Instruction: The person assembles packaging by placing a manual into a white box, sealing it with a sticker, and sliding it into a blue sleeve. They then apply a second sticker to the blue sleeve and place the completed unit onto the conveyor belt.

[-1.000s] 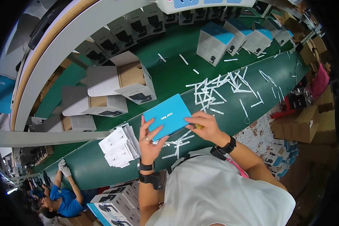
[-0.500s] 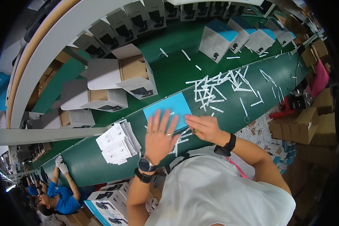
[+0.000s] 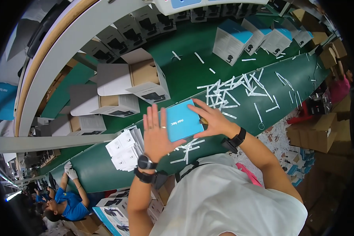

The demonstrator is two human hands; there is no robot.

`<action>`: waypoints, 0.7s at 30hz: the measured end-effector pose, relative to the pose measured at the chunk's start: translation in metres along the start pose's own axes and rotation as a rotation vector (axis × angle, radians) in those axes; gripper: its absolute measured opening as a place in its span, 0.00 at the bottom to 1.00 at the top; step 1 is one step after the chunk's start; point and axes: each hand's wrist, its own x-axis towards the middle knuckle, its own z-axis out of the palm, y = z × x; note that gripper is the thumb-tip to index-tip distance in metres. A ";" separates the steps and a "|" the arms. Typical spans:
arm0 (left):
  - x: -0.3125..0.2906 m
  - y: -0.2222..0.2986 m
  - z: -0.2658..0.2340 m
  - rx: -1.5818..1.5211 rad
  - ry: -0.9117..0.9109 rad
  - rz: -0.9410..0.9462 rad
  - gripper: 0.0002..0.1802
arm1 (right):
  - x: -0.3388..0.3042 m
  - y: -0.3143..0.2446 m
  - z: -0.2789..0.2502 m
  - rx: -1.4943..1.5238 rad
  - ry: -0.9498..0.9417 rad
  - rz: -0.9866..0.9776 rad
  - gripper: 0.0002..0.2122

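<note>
Blue is shown by the closed top panel of the carton [image 3: 185, 126], seen in the head view between both hands, over the near part of the green surface [image 3: 100, 179]. The left hand [image 3: 156, 135] is held flat at the carton's left end, its fingers straight and gripping nothing; whether contact is made cannot be told. The carton's right end is spanned by the right hand [image 3: 214, 120], fingers spread and thumb apart; whether a firm grip is taken, or a partly hidden yellow item [image 3: 204, 120] is held, cannot be told. Closing appears done on the blue-topped cartons [image 3: 227, 47] at far right, while the white-flapped cartons [image 3: 114, 78] at left are still open. White strips [image 3: 226, 96] are scattered beyond; leaflets [image 3: 126, 148] are stacked beside the left hand.
</note>
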 end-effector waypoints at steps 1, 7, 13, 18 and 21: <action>-0.001 -0.002 0.002 0.006 -0.003 0.004 0.60 | -0.003 0.003 0.004 -0.055 0.036 -0.042 0.52; -0.005 -0.001 0.015 -0.030 -0.008 -0.030 0.69 | 0.008 0.002 -0.005 0.099 0.027 -0.024 0.47; 0.041 -0.052 -0.021 -0.180 0.042 0.180 0.45 | 0.031 0.068 -0.066 0.432 0.328 0.131 0.16; 0.067 -0.017 0.035 -0.288 0.004 -0.055 0.53 | 0.061 0.053 -0.041 0.098 0.189 0.069 0.38; 0.047 0.023 0.039 -0.191 0.082 0.023 0.53 | 0.010 0.067 -0.028 0.400 0.166 0.170 0.47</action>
